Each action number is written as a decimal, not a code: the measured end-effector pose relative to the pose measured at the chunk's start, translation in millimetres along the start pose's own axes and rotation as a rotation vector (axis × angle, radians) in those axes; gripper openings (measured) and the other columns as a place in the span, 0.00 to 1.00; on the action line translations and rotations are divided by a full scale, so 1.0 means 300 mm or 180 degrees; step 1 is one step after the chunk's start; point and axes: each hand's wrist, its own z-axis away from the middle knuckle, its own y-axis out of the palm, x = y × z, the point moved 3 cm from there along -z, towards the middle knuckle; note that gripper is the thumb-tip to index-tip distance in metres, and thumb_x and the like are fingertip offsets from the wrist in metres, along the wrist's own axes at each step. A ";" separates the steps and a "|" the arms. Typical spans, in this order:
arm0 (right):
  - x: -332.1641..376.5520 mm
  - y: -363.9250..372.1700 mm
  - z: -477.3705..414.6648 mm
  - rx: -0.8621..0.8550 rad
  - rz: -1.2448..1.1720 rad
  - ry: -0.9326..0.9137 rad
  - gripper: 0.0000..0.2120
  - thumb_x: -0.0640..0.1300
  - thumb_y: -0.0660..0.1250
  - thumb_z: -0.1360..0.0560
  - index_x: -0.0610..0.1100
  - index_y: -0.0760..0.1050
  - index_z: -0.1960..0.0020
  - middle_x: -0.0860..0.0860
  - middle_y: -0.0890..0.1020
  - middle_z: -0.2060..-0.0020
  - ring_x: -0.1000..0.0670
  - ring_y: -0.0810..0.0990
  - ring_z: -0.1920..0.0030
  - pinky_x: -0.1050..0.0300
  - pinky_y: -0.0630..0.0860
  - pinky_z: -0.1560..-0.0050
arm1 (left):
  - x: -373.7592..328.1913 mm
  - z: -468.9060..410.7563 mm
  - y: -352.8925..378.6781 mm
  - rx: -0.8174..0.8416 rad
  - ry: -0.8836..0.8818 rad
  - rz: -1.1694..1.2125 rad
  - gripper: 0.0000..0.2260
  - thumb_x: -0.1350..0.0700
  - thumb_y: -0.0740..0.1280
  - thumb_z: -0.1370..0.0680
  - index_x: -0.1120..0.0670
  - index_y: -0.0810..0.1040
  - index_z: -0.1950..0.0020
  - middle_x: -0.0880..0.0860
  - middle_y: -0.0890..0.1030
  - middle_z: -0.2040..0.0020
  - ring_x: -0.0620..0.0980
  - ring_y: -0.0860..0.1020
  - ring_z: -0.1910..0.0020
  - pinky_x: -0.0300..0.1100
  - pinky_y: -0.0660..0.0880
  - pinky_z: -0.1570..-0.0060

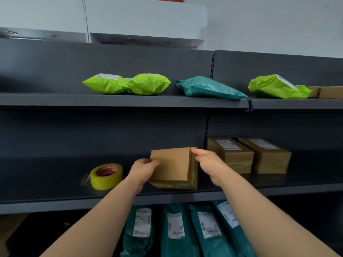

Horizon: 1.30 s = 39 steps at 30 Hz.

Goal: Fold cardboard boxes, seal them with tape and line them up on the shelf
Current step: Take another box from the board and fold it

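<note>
A brown cardboard box [171,164] with clear tape along its lower edge stands on the dark middle shelf [55,182]. My left hand [143,171] grips its left side with curled fingers. On its right side my right hand [207,162] holds the box, thumb on the top right corner. A roll of yellowish tape [106,176] with a red core lies on the shelf to the left of the box. Two taped cardboard boxes [230,154] [267,156] with white labels stand side by side to the right.
The upper shelf [120,102] carries lime green mailer bags [128,84], a teal bag [207,88], another green bag [276,87] and a cardboard box [330,92] at far right. Below, several teal labelled bags [176,230] stand upright. Flat cardboard [9,229] shows at lower left.
</note>
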 end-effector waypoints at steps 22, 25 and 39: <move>-0.003 0.260 -0.159 -0.0146 -0.1206 0.0043 0.18 0.43 0.72 0.26 0.47 0.75 0.38 0.47 0.81 0.46 0.48 0.81 0.49 0.46 0.81 0.54 | 0.047 -0.255 -0.131 0.0446 0.0167 0.0522 0.32 0.48 0.73 0.26 0.51 0.58 0.30 0.52 0.74 0.37 0.53 0.74 0.40 0.49 0.72 0.38; -0.009 0.276 -0.159 -0.0190 -0.0926 0.0046 0.08 0.43 0.65 0.21 0.43 0.79 0.45 0.44 0.84 0.53 0.46 0.83 0.52 0.45 0.82 0.52 | 0.034 -0.247 -0.136 0.0456 0.0487 0.0360 0.27 0.52 0.73 0.25 0.51 0.60 0.33 0.50 0.75 0.41 0.50 0.75 0.43 0.44 0.72 0.45; -0.037 0.261 -0.131 0.0511 -0.0699 0.0116 0.11 0.28 0.60 0.23 0.37 0.78 0.46 0.39 0.83 0.50 0.42 0.82 0.49 0.47 0.80 0.49 | 0.066 -0.199 -0.165 0.1450 0.0071 -0.0191 0.36 0.48 0.68 0.22 0.34 0.48 0.23 0.47 0.75 0.37 0.52 0.75 0.40 0.61 0.80 0.49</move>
